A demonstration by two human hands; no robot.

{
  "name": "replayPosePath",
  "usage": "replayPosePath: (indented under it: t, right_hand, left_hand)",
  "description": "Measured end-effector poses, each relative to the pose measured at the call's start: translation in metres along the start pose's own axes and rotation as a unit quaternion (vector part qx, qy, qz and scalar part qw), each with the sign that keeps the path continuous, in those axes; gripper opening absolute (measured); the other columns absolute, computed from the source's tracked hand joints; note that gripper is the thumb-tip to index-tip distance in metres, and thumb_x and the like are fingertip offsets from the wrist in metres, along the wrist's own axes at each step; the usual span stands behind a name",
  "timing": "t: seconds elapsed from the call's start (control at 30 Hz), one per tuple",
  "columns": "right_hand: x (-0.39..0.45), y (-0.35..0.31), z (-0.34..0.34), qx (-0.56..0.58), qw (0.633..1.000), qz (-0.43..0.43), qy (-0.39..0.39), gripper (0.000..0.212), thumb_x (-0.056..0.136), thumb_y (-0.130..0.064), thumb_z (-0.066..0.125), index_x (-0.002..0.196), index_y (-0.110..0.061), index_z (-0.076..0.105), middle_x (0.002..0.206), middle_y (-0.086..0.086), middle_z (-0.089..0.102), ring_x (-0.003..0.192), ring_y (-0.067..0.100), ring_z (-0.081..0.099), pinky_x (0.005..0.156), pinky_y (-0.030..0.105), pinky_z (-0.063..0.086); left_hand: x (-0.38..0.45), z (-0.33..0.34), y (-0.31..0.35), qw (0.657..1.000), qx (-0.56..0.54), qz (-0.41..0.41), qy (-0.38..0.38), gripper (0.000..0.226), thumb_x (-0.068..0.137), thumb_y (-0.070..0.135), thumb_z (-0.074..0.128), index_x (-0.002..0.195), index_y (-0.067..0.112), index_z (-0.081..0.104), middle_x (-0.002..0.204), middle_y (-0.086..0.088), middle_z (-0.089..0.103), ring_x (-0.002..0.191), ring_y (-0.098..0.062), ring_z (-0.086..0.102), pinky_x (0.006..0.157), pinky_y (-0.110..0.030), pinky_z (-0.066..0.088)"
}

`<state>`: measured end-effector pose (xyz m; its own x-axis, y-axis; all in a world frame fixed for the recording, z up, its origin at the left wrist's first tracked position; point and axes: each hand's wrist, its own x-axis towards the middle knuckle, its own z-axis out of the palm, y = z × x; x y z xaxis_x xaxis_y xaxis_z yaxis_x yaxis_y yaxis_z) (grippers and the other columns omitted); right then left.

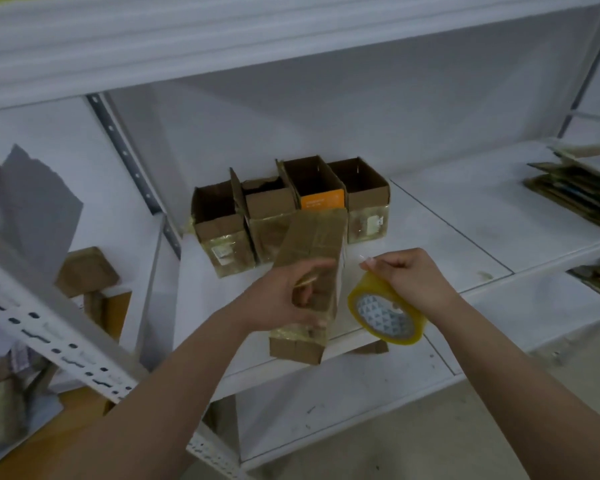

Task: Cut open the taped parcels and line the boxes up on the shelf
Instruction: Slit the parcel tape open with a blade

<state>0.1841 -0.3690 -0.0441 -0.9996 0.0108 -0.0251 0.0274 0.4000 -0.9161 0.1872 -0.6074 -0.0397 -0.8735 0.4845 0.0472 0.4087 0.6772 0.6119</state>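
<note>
Left hand gripped the taped parcel above the shelf edge | right hand pinched the tape roll | four open boxes lined up behind | risk: parcel might slip and fall, held one-handed

Your left hand grips a taped parcel; just beyond it 4 open boxes block the way back. Bare shelf runs right of your right hand, until the flattened cardboard.
</note>
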Motion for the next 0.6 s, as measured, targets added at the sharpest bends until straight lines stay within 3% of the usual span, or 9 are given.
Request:
replayPosePath:
  t: [0.1, 0.13, 0.2, 0.27, 0.33, 0.43, 0.5, 0.53, 0.6]
  right_hand:
    - [-0.007, -0.009, 0.001, -0.008, 1.000, -0.021, 0.006, 0.011, 0.089, -0.040, 0.068, 0.084, -0.038, 0.078, 0.094, -0.011, 0.075, 0.096, 0.012, 0.067, 0.094, 0.045, 0.052]
    - [-0.010, -0.012, 0.001, -0.013, 0.999, -0.028, 0.010, 0.012, 0.089, -0.041, 0.068, 0.081, -0.043, 0.077, 0.092, -0.013, 0.075, 0.094, 0.010, 0.067, 0.093, 0.043, 0.053]
    - [-0.016, -0.018, 0.001, -0.033, 0.998, -0.041, 0.020, 0.020, 0.089, -0.044, 0.066, 0.072, -0.051, 0.074, 0.082, -0.016, 0.074, 0.087, 0.008, 0.067, 0.088, 0.040, 0.054]
    - [-0.022, -0.024, 0.003, -0.059, 0.997, -0.050, 0.025, 0.025, 0.091, -0.045, 0.063, 0.069, -0.049, 0.073, 0.071, -0.011, 0.072, 0.079, 0.012, 0.068, 0.081, 0.039, 0.056]
    - [-0.028, -0.031, 0.006, -0.085, 0.995, -0.051, 0.026, 0.028, 0.093, -0.040, 0.059, 0.071, -0.044, 0.074, 0.067, -0.009, 0.070, 0.074, 0.015, 0.067, 0.075, 0.038, 0.055]
    - [-0.033, -0.037, 0.008, -0.092, 0.995, -0.028, 0.021, 0.024, 0.095, -0.032, 0.057, 0.086, -0.026, 0.078, 0.078, 0.001, 0.074, 0.081, 0.021, 0.070, 0.077, 0.040, 0.057]
    - [-0.036, -0.041, 0.009, -0.031, 1.000, -0.001, 0.005, 0.022, 0.096, -0.034, 0.059, 0.091, -0.025, 0.078, 0.085, 0.002, 0.075, 0.082, 0.020, 0.071, 0.075, 0.035, 0.059]
    - [-0.038, -0.044, 0.010, 0.002, 1.000, 0.017, -0.001, 0.019, 0.095, -0.035, 0.061, 0.105, -0.028, 0.076, 0.098, 0.001, 0.075, 0.089, 0.019, 0.071, 0.078, 0.035, 0.059]
    - [-0.040, -0.047, 0.010, 0.051, 0.997, 0.059, 0.002, 0.040, 0.089, -0.040, 0.068, 0.127, -0.029, 0.064, 0.116, 0.001, 0.067, 0.102, 0.023, 0.067, 0.088, 0.040, 0.056]
  left_hand:
    - [0.004, 0.006, 0.015, 0.955, -0.136, -0.074, 0.253, 0.018, 0.081, 0.046, 0.074, 0.089, 0.032, 0.067, 0.064, 0.015, 0.057, 0.057, 0.001, 0.052, 0.055, -0.014, 0.042]
    - [0.007, 0.007, 0.024, 0.939, -0.162, -0.092, 0.290, 0.022, 0.080, 0.053, 0.071, 0.075, 0.033, 0.066, 0.060, 0.016, 0.058, 0.056, 0.003, 0.054, 0.053, -0.011, 0.040]
    - [0.014, 0.012, 0.039, 0.940, -0.193, -0.115, 0.256, 0.040, 0.075, 0.071, 0.064, 0.065, 0.032, 0.062, 0.059, 0.019, 0.061, 0.058, 0.004, 0.057, 0.054, -0.011, 0.042]
    - [0.018, 0.019, 0.054, 0.955, -0.185, -0.117, 0.202, 0.056, 0.068, 0.081, 0.059, 0.064, 0.026, 0.063, 0.061, 0.014, 0.064, 0.060, 0.002, 0.059, 0.058, -0.020, 0.045]
    - [0.021, 0.024, 0.060, 0.958, -0.183, -0.115, 0.186, 0.055, 0.070, 0.075, 0.064, 0.070, 0.020, 0.068, 0.068, 0.007, 0.069, 0.066, -0.002, 0.065, 0.064, -0.026, 0.051]
    - [0.022, 0.027, 0.062, 0.958, -0.199, -0.072, 0.194, 0.035, 0.082, 0.048, 0.073, 0.070, 0.015, 0.069, 0.070, -0.001, 0.070, 0.072, -0.015, 0.068, 0.073, -0.037, 0.056]
    - [0.020, 0.024, 0.060, 0.956, -0.209, -0.055, 0.198, 0.031, 0.086, 0.039, 0.071, 0.063, 0.018, 0.066, 0.065, -0.002, 0.068, 0.065, -0.014, 0.065, 0.070, -0.036, 0.054]
    - [0.018, 0.022, 0.058, 0.956, -0.207, -0.053, 0.198, 0.033, 0.088, 0.037, 0.070, 0.062, 0.019, 0.063, 0.063, 0.000, 0.067, 0.061, -0.011, 0.063, 0.067, -0.034, 0.053]
    - [0.013, 0.015, 0.052, 0.956, -0.198, -0.057, 0.208, 0.034, 0.090, 0.036, 0.067, 0.062, 0.018, 0.059, 0.060, 0.003, 0.063, 0.057, -0.008, 0.059, 0.062, -0.031, 0.050]
